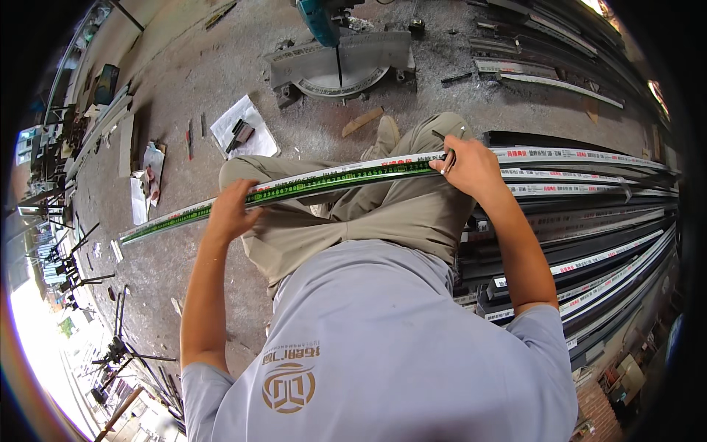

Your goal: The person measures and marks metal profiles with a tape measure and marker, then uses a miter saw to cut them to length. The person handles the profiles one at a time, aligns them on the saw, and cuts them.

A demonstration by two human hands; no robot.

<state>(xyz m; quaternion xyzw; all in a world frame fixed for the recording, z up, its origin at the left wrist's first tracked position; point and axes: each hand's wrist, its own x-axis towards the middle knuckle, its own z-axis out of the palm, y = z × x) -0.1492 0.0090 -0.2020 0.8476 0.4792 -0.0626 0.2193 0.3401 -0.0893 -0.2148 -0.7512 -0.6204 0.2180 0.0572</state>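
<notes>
A long dark metal profile [346, 175] wrapped in white film with green print lies across my lap, running from the floor at the left to the stack at the right. My left hand [232, 208] grips it from below, left of my knees. My right hand [468, 166] rests on top of the profile further right and pinches a thin pen-like marker [448, 160] whose tip touches the film. I sit on the stack, in khaki trousers and a grey shirt.
A mitre saw [340, 62] with a teal motor stands on the concrete floor ahead. To my right lies a stack of several long film-wrapped profiles [589, 258]. Paper sheets [244, 127], offcuts and small tools are scattered left; more profiles [552, 74] lie at the far right.
</notes>
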